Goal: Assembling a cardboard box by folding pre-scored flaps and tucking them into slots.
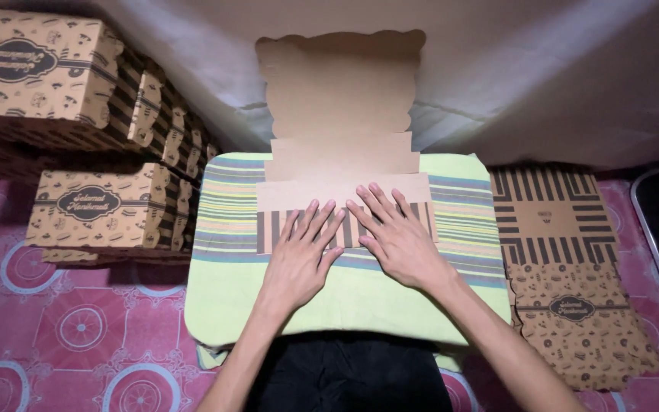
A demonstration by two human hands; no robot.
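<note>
A flat brown cardboard box blank [341,114] lies on a green striped cushion [345,297] in front of me, plain side up, its far flap with a scalloped edge. The near flap [345,217] is folded over and shows black stripes. My left hand [303,255] and my right hand [394,236] press flat on this striped flap, side by side, fingers spread and pointing away from me. Neither hand grips anything.
Stacks of folded printed brown boxes [93,206] stand at the left, with a higher stack [32,65] behind. A pile of flat unfolded blanks [566,275] lies at the right on a pink patterned mat [55,336]. A pale wall is beyond.
</note>
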